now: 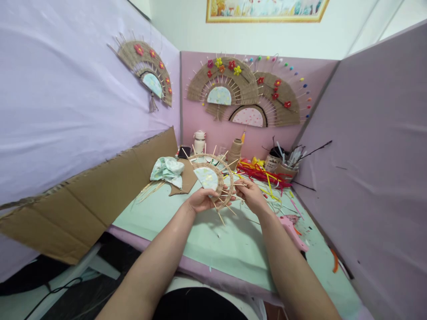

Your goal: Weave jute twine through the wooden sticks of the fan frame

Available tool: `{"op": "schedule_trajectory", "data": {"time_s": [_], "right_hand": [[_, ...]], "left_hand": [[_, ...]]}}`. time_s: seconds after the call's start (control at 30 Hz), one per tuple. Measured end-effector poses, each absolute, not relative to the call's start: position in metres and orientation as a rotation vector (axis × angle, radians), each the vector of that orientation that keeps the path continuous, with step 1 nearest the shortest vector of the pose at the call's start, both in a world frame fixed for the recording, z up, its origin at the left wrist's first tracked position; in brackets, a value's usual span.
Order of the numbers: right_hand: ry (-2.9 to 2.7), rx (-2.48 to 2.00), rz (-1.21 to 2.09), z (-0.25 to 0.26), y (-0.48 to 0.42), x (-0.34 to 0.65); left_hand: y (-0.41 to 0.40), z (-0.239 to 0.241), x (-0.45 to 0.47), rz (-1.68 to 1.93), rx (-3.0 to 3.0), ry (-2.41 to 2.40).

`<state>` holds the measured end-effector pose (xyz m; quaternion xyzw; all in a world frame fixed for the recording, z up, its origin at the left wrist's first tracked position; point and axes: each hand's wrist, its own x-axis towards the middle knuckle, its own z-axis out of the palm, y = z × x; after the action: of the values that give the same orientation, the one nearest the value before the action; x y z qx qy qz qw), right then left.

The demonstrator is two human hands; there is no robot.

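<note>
My left hand (203,200) grips a half-woven fan (228,178) from below, its fingers wrapped behind the lower part. The fan has a pale green floral half-round centre (207,178), thin wooden sticks spreading outward, and bands of brown twine woven through them. At the fan's right rim my right hand (250,194) is closed in a pinch, beside a stick end. What lies between those fingertips is too small to make out. The fan is held tilted above the table.
A pale green cloth covers the table (233,249). Behind the fan stand a twine spool (235,151), a white bottle (199,141) and red pipe cleaners (260,172). A pink glue gun (293,233) lies right. Crumpled fabric (167,171) and cardboard (100,200) are left. Finished fans (247,73) hang behind.
</note>
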<state>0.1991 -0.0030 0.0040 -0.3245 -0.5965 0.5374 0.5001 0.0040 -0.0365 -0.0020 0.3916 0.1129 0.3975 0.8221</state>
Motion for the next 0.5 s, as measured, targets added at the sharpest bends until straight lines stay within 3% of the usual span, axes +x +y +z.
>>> {"op": "schedule_trajectory", "data": {"time_s": [0.5], "right_hand": [[-1.287, -0.863, 1.396, 0.0116, -0.0016, 0.2041]], "left_hand": [[-0.0345, -0.0031, 0.0026, 0.872, 0.802, 0.294]]}}
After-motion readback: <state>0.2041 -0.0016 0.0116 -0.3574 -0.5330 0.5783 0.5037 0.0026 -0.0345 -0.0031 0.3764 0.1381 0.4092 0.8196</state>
